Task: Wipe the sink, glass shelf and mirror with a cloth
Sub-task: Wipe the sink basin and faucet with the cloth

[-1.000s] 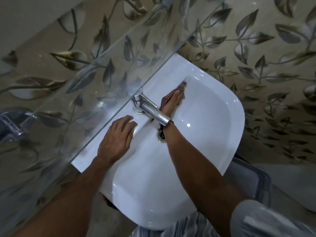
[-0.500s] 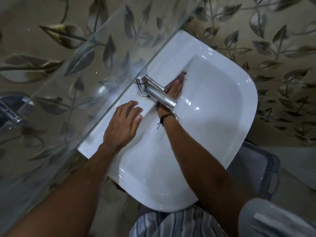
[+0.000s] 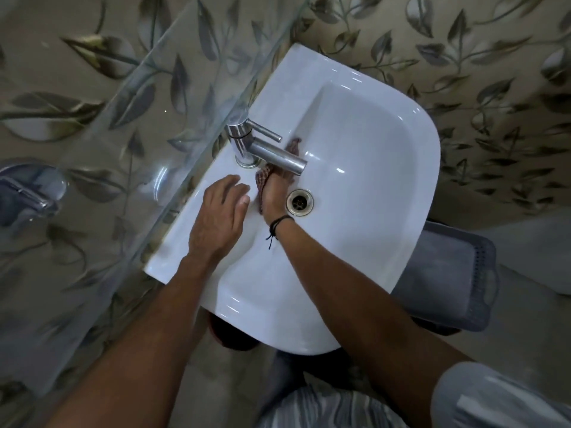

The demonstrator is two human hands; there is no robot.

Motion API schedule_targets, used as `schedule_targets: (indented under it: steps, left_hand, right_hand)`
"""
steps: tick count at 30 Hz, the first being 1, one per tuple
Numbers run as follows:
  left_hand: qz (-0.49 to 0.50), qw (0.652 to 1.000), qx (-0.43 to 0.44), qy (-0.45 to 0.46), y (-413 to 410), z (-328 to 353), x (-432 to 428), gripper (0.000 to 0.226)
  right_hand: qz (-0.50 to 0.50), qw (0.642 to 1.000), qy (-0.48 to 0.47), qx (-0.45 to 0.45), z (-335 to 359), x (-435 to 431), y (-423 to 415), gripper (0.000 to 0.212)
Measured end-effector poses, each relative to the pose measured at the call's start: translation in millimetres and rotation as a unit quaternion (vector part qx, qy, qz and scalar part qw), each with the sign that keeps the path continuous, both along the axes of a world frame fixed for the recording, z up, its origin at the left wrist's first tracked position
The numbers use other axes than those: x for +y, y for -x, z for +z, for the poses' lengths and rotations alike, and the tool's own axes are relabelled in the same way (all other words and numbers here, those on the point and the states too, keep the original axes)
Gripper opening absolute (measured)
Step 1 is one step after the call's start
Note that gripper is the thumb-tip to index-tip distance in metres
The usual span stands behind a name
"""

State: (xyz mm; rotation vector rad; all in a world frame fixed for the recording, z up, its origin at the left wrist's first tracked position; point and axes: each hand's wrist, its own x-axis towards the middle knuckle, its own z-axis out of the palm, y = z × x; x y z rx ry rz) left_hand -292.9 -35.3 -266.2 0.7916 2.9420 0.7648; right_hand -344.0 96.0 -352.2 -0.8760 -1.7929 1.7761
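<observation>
The white sink (image 3: pixel 414 168) fills the middle of the head view, with a chrome tap (image 3: pixel 272 156) at its back edge. My right hand (image 3: pixel 275 197) lies inside the basin under the tap's spout. It presses a reddish checked cloth (image 3: pixel 262 180) flat against the basin's back wall, just left of the drain (image 3: pixel 299 201). The spout hides my fingertips, and a corner of the cloth shows beyond it. My left hand (image 3: pixel 219 217) rests flat on the sink's rim left of the tap. The glass shelf (image 3: pixel 185 103) runs above the sink's back edge. The mirror is out of view.
A grey plastic basket (image 3: pixel 448 279) stands on the floor below the sink's right side. Leaf-patterned tiles cover the wall behind. A chrome fitting (image 3: pixel 27 193) shows through the glass at the far left.
My right hand has slid the cloth along the basin's back wall, from beyond the tap to under its spout, and the drain now shows. My left hand has stayed on the rim.
</observation>
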Motion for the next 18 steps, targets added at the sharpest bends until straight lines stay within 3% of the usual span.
schedule_targets:
  steps: [2,4,7,9,11,14,18]
  left_hand:
    - [0.006,1.000,0.004,-0.023,0.0,4.3,-0.4,0.030]
    - [0.028,0.998,0.008,-0.049,1.7,11.9,-4.3,0.027]
    - [0.043,0.998,0.024,-0.045,1.1,21.0,-17.8,0.026]
    - [0.027,0.999,0.028,-0.021,-1.2,18.4,-29.4,0.026]
    - [0.013,0.999,0.031,0.002,-5.5,10.1,-38.2,0.024]
    - [0.011,0.998,0.051,0.037,-9.3,-2.1,-41.9,0.022]
    - [0.011,0.996,0.079,0.045,-7.6,-5.6,-41.4,0.021]
  right_hand:
    - [0.007,0.997,0.009,0.080,5.8,16.6,15.4,0.053]
    - [0.024,0.998,0.026,0.061,13.2,22.7,16.1,0.064]
    - [0.012,0.996,0.084,-0.029,7.4,3.7,4.5,0.061]
    - [0.059,0.981,0.183,-0.029,0.3,-23.3,-20.6,0.061]
    - [0.060,0.987,0.129,-0.076,0.2,-52.8,-45.2,0.064]
    - [0.009,0.969,0.230,-0.087,15.7,-77.7,-70.2,0.057]
    - [0.012,0.981,0.187,-0.056,32.9,-60.0,-55.4,0.056]
